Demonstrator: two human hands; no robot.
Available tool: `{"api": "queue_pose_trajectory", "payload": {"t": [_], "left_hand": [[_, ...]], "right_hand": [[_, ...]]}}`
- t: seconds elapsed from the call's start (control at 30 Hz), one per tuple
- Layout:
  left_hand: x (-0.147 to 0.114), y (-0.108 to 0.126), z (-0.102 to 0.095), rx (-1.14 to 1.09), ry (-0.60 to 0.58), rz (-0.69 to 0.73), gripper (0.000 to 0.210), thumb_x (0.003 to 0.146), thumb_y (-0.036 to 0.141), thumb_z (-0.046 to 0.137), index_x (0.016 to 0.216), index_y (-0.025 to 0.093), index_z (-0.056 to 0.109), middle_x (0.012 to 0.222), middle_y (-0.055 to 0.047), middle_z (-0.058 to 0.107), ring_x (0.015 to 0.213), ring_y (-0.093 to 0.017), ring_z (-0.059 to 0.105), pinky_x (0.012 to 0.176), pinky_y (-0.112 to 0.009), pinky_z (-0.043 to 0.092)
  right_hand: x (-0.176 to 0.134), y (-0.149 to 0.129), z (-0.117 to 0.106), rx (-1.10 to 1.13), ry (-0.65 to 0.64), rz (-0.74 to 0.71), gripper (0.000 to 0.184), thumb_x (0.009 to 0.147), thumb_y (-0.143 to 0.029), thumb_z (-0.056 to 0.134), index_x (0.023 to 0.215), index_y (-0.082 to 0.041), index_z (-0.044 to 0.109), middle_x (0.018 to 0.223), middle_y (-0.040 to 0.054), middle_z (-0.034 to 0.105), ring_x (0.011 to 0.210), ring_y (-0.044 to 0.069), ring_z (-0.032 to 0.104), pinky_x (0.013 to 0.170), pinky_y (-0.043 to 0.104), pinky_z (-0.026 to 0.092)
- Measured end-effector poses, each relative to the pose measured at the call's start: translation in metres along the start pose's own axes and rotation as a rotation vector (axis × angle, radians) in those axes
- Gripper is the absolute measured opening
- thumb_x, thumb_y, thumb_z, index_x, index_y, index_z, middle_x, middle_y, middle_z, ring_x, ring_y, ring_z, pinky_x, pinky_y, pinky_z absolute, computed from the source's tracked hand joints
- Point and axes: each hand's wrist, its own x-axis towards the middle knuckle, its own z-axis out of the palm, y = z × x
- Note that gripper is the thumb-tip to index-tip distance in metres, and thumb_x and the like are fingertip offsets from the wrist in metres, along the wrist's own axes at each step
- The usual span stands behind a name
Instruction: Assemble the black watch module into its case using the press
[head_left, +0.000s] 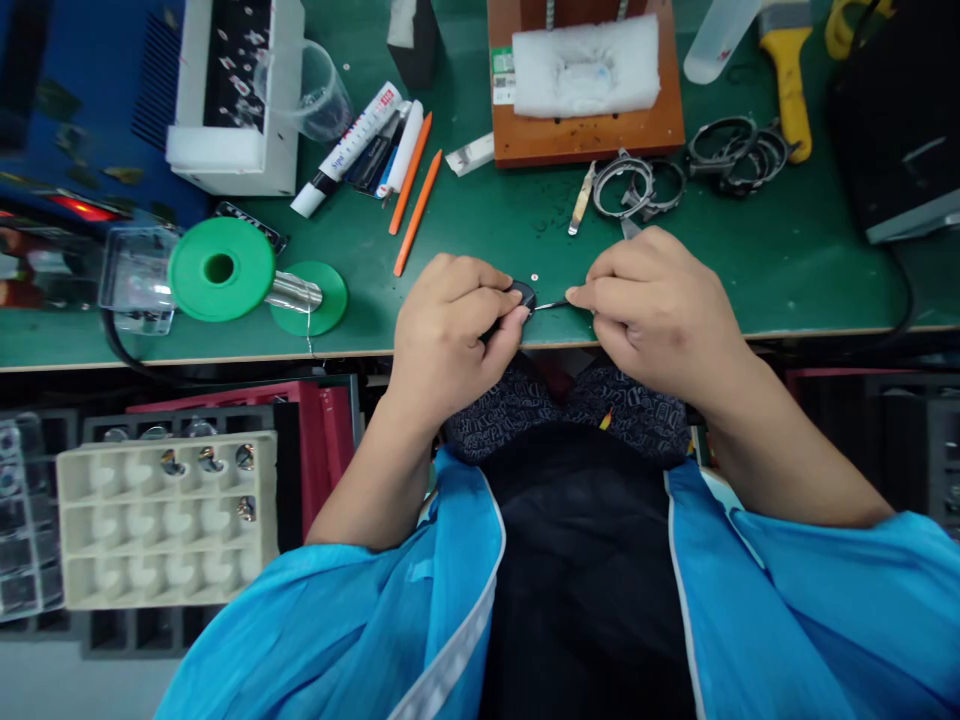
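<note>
At the front edge of the green bench, my left hand (pixel 466 325) is closed on a small dark rounded piece (pixel 525 295), mostly hidden by the fingers. My right hand (pixel 649 310) pinches a thin tool (pixel 551 305) with a dark grip and a slim metal shaft. Its tip meets the dark piece or lies right beside it; which one I cannot tell. A tiny pale disc (pixel 534 277) lies on the bench just beyond the tip. Several metal rings (pixel 622 185) and a small flat metal piece (pixel 582 198) lie beyond my right hand.
A green solder spool (pixel 221 268) stands to the left. Markers (pixel 349 150) and orange sticks (pixel 418 212) lie behind my left hand. Farther back is a brown block (pixel 589 145) with white foam. A yellow-handled brush (pixel 791 90) lies right. Below the edge sits a beige compartment tray (pixel 166 545).
</note>
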Motion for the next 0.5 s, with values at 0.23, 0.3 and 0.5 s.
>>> {"api": "queue_pose_trajectory", "payload": {"t": [0.23, 0.3, 0.5], "left_hand": [[-0.0023, -0.0012, 0.0001, 0.002, -0.019, -0.018, 0.004, 0.113, 0.025, 0.073, 0.112, 0.030, 0.072, 0.115, -0.004, 0.084, 0.103, -0.024, 0.079, 0.088, -0.053, 0.064], [-0.0028, -0.0014, 0.0004, -0.015, -0.019, -0.029, 0.004, 0.113, 0.026, 0.072, 0.113, 0.030, 0.072, 0.116, -0.004, 0.083, 0.105, -0.024, 0.079, 0.090, -0.053, 0.064], [-0.0036, 0.0002, 0.0020, 0.015, 0.000, -0.043, 0.002, 0.113, 0.028, 0.072, 0.112, 0.030, 0.071, 0.114, -0.004, 0.083, 0.103, -0.025, 0.078, 0.089, -0.054, 0.065]], "right_hand": [[-0.0010, -0.0002, 0.0002, 0.002, 0.010, -0.014, 0.036, 0.118, -0.016, 0.052, 0.105, -0.021, 0.085, 0.107, 0.0091, 0.078, 0.097, 0.027, 0.060, 0.079, 0.043, 0.042], [-0.0016, 0.0008, 0.0010, 0.023, 0.000, 0.003, 0.034, 0.117, -0.016, 0.053, 0.107, -0.021, 0.086, 0.108, 0.0091, 0.078, 0.098, 0.028, 0.061, 0.081, 0.043, 0.044], [-0.0031, -0.0003, 0.0026, -0.013, 0.080, 0.008, 0.032, 0.116, -0.014, 0.056, 0.112, -0.020, 0.087, 0.106, 0.0093, 0.078, 0.097, 0.027, 0.062, 0.078, 0.042, 0.043]]}}
